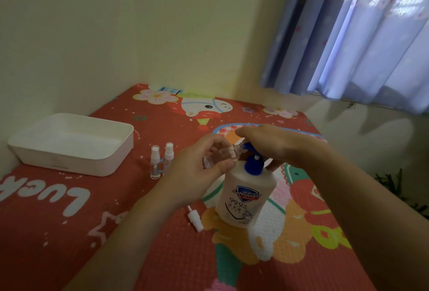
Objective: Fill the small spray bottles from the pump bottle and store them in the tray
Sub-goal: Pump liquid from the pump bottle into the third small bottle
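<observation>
A white pump bottle (246,195) with a blue pump head stands on the red patterned mat. My right hand (271,144) rests on top of the pump head. My left hand (197,170) grips a small clear spray bottle (220,156), uncapped and tilted, its mouth at the blue spout. Its white spray cap (194,218) lies on the mat just left of the pump bottle. Two capped small spray bottles (161,161) stand upright side by side, left of my left hand. The white tray (72,144) sits at the far left with nothing visible inside.
The red cartoon mat (69,221) covers the surface, which ends at a cream wall on the left and behind. A blue curtain (348,35) hangs at the upper right, and the mat's right edge drops off beside it.
</observation>
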`<action>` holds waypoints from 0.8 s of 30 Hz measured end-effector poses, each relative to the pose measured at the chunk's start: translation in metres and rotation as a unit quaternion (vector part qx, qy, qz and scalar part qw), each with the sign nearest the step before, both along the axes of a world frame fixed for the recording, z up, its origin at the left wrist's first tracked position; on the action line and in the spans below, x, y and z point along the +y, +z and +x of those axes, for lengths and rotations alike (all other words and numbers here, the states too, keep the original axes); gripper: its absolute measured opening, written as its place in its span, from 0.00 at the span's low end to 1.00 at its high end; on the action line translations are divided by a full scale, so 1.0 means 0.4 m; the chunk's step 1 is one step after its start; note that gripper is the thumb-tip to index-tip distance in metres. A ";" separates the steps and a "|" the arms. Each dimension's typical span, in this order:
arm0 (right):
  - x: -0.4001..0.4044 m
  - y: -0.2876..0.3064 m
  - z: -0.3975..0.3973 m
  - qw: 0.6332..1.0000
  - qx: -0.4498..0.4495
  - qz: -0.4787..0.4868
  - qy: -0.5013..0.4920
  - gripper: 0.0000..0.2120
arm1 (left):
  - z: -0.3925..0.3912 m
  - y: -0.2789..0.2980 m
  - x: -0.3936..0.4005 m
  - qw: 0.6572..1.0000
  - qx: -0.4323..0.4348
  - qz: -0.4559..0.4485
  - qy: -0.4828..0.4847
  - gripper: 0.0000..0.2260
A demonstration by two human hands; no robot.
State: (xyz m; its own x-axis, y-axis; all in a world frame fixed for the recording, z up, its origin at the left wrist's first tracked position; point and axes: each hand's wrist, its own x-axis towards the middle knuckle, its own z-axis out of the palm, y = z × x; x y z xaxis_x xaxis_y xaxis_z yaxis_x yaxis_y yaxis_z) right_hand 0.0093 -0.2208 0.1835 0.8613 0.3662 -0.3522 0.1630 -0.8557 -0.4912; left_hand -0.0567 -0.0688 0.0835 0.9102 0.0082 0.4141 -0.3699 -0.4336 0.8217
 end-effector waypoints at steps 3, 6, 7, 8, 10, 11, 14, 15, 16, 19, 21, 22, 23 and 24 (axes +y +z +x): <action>0.001 -0.006 0.002 0.998 -0.036 -0.036 0.035 0.11 | 0.001 0.002 0.001 1.000 -0.004 0.000 -0.003 0.10; -0.004 -0.019 0.002 0.987 -0.097 -0.090 0.086 0.07 | 0.002 0.004 0.000 1.000 -0.008 0.001 -0.002 0.10; -0.004 -0.023 0.004 0.983 -0.115 -0.103 0.098 0.05 | 0.004 0.003 0.000 1.000 -0.012 0.005 0.001 0.10; -0.002 -0.028 0.005 0.979 -0.131 -0.116 0.106 0.04 | 0.005 0.003 0.001 1.000 -0.014 0.010 0.002 0.10; 0.003 -0.039 0.008 0.969 -0.162 -0.141 0.118 0.06 | 0.006 -0.002 0.001 1.000 -0.013 0.013 0.000 0.10; 0.006 -0.045 0.009 0.963 -0.179 -0.154 0.126 0.08 | 0.006 -0.004 0.001 1.000 -0.010 0.010 0.000 0.10; 0.006 -0.060 0.024 0.945 -0.219 -0.185 0.159 0.08 | 0.007 -0.011 -0.002 1.000 -0.005 0.004 0.003 0.10; 0.005 -0.062 0.029 0.941 -0.227 -0.186 0.167 0.07 | 0.007 -0.012 -0.003 1.000 -0.007 0.002 0.005 0.10; 0.004 -0.065 0.031 0.940 -0.230 -0.188 0.171 0.07 | 0.006 -0.012 -0.004 1.000 -0.007 0.002 0.006 0.10; 0.003 -0.064 0.030 0.939 -0.232 -0.192 0.169 0.07 | 0.004 -0.009 -0.004 1.000 -0.003 0.005 0.004 0.10; 0.006 -0.064 0.025 0.942 -0.227 -0.187 0.160 0.06 | 0.006 -0.010 -0.001 1.000 -0.003 0.009 0.001 0.10; 0.007 -0.064 0.024 0.948 -0.219 -0.177 0.150 0.06 | 0.007 -0.010 0.001 1.000 -0.002 0.010 -0.001 0.10; 0.006 -0.063 0.019 0.956 -0.207 -0.161 0.132 0.06 | 0.007 -0.009 0.002 1.000 0.000 0.010 -0.004 0.10; 0.004 -0.060 0.015 0.964 -0.190 -0.143 0.117 0.06 | 0.007 -0.008 0.004 1.000 0.000 0.010 -0.007 0.10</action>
